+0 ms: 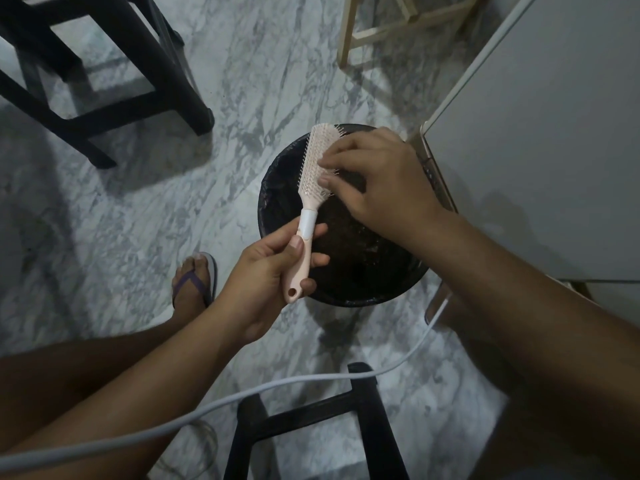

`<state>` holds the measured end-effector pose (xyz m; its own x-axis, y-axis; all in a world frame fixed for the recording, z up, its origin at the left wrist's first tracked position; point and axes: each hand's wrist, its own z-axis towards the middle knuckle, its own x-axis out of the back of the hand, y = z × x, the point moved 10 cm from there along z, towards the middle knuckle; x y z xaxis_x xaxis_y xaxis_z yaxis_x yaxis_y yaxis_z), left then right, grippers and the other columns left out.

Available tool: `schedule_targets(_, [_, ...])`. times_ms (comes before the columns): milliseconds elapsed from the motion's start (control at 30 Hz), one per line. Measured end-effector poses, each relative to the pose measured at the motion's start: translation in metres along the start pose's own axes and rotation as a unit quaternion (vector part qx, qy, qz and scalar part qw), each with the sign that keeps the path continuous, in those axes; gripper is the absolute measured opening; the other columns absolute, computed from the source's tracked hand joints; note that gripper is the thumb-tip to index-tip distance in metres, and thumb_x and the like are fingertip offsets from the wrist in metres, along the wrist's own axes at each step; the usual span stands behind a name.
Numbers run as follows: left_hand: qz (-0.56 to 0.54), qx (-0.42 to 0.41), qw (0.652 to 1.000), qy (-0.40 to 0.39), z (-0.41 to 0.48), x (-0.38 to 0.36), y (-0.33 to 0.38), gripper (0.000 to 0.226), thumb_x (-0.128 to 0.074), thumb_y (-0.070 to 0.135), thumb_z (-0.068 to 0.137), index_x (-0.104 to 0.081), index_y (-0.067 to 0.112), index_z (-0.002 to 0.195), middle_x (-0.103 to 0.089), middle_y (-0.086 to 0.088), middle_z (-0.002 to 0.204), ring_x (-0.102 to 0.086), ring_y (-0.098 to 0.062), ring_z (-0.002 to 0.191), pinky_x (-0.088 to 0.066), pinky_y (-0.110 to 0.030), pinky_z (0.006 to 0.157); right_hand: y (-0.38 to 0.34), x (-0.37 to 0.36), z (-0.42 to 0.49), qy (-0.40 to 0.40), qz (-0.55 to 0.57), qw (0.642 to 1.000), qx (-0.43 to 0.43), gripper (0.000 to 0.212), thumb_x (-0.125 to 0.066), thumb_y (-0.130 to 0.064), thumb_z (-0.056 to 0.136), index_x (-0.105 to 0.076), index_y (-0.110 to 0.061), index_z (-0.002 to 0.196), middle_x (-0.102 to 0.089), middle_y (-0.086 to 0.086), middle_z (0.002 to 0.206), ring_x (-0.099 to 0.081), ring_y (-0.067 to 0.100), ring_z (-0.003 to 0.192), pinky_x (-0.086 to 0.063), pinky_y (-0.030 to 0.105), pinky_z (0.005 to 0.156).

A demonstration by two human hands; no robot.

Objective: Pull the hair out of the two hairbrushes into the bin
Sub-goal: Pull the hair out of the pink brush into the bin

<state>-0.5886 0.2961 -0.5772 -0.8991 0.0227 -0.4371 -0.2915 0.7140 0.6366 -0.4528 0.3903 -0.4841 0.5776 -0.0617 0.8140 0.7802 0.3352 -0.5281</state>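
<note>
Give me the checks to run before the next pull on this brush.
1. Handle of the hairbrush gripped by the left hand: ok.
2. Brush head held above the bin: ok.
3. The right hand touching the bristles: ok.
4. Hair actually caught in that hand: cannot tell.
5. The second hairbrush nearby: cannot tell, not in view.
6. The white cable outside the bin opening: ok.

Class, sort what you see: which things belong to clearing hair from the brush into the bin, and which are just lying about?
Belongs: pink hairbrush, black bin, left hand gripping its handle, right hand at the bristles.
Lying about: black stool, wooden stool, white cable.
</note>
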Motion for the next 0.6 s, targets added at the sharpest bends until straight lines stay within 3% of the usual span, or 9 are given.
schedule_targets(133, [0.049, -0.022, 0.999, 0.002, 0.000, 0.001, 0.005, 0.040, -0.042, 0.008, 0.106, -0.057, 0.018, 0.141, -0.067, -0.004, 0.130, -0.057, -0.013, 0.076, -0.042, -0.024, 0.055, 0.001, -0.006, -0.002, -0.043, -0.028, 0.997, -0.054, 0.029, -0.066, -0.044, 0.088, -0.072, -0.032, 0.114, -0.062, -0.008, 0.108, -0.055, 0.021, 0.109, -0.049, 0.048, 0.085])
schedule_targets(233, [0.098, -0.028, 0.995, -0.009, -0.001, 0.000, 0.006, 0.037, -0.044, 0.011, 0.106, -0.063, 0.025, 0.135, -0.067, -0.008, 0.126, -0.053, -0.017, 0.079, -0.036, -0.030, 0.060, 0.005, -0.004, 0.001, -0.042, -0.062, 0.995, -0.070, 0.021, -0.065, -0.044, 0.089, -0.074, -0.029, 0.102, -0.063, -0.007, 0.102, -0.055, 0.020, 0.106, -0.048, 0.047, 0.083])
schedule_targets(367, [0.084, -0.001, 0.996, -0.007, -0.001, -0.002, 0.000, 0.039, -0.043, 0.008, 0.106, -0.056, 0.012, 0.142, -0.070, -0.006, 0.129, -0.063, -0.014, 0.082, -0.046, -0.025, 0.057, 0.004, -0.017, -0.002, -0.065, -0.118, 0.989, -0.057, 0.018, -0.060, -0.035, 0.095, -0.068, -0.018, 0.098, -0.061, -0.001, 0.103, -0.055, 0.025, 0.102, -0.039, 0.040, 0.077])
schedule_targets(500, [0.037, 0.023, 0.999, -0.016, -0.002, -0.005, -0.005, 0.039, -0.043, 0.006, 0.105, -0.056, 0.011, 0.141, -0.071, -0.004, 0.129, -0.072, -0.014, 0.089, -0.052, -0.024, 0.057, 0.011, -0.013, -0.002, -0.039, -0.021, 0.996, -0.079, 0.014, -0.057, -0.024, 0.096, -0.067, -0.014, 0.094, -0.064, 0.003, 0.097, -0.059, 0.024, 0.093, -0.049, 0.045, 0.078])
schedule_targets(600, [0.005, 0.046, 0.999, -0.018, -0.002, -0.005, -0.009, 0.038, -0.043, 0.007, 0.105, -0.058, 0.014, 0.139, -0.072, -0.002, 0.128, -0.074, -0.019, 0.102, -0.056, -0.026, 0.060, 0.031, 0.023, 0.008, 0.055, 0.061, 0.987, -0.138, 0.016, -0.056, -0.019, 0.097, -0.069, -0.010, 0.093, -0.066, 0.004, 0.093, -0.058, 0.014, 0.086, -0.046, 0.027, 0.077])
